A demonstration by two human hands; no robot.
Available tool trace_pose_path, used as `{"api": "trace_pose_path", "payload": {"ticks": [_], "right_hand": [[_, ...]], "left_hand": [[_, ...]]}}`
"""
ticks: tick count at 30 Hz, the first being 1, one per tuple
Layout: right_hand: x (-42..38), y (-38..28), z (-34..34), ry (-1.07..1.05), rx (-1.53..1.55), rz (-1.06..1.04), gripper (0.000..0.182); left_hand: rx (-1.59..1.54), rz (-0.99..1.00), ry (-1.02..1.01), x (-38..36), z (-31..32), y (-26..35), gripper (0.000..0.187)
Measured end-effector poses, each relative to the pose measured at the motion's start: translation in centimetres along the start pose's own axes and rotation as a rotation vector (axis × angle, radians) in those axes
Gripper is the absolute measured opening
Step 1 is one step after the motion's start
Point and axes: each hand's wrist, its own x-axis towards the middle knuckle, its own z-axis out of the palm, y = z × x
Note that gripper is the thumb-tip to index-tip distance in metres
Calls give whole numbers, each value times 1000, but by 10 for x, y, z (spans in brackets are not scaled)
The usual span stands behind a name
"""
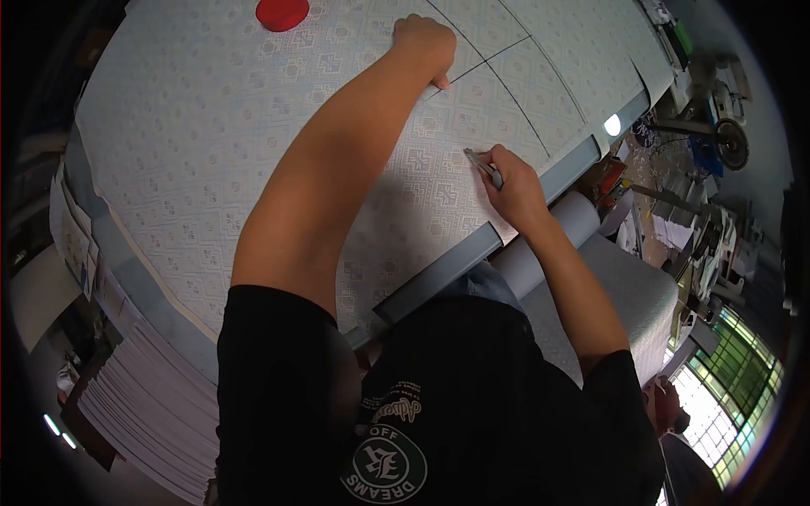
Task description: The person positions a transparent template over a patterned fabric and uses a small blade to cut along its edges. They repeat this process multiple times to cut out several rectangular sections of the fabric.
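My left hand (424,44) is stretched far across a wide sheet of pale patterned paper (211,143), its curled fingers pressing down on the sheet beside a thin dark line. My right hand (512,187) is closed around a slim grey cutter (483,166), its tip resting on the paper near the table's front edge. Thin dark lines (515,97) run across the sheet between and beyond the two hands.
A red round lid (282,13) lies on the sheet at the far side. A grey bar (456,266) edges the table, with a white roll (553,240) beside it. Stacked sheets (143,396) hang at the left. Cluttered machines (717,135) stand to the right.
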Motion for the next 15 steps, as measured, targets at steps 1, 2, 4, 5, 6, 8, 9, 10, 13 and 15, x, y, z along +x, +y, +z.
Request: {"api": "trace_pose_path", "payload": {"ticks": [1, 2, 4, 5, 6, 8, 9, 10, 13, 15], "right_hand": [[4, 0, 4, 2, 0, 6, 15], [11, 1, 9, 22, -16, -11, 16], [34, -6, 21, 50, -28, -15, 16], [56, -12, 30, 85, -33, -41, 16], [77, -20, 36, 120, -39, -70, 16], [114, -36, 48, 162, -22, -113, 17], [126, -42, 51, 201, -3, -158, 17], [131, -47, 51, 204, 1, -164, 17], [133, -48, 47, 114, -74, -75, 18], [131, -44, 47, 123, -22, -72, 19]], "left_hand": [[0, 5, -2, 1, 1, -2, 53], [-10, 22, 13, 1, 2, -3, 54], [-15, 51, 24, 1, -2, -7, 54], [-13, 86, -3, 2, -5, -9, 56], [-12, 118, -27, 3, -7, -12, 59], [-34, 144, -82, 24, 2, -22, 55], [-57, 168, -138, 40, 8, -32, 51], [-51, 163, -137, 65, 15, -55, 51], [-66, 322, -132, 112, 25, -113, 43], [-68, 297, -105, 105, 22, -136, 44]]}}
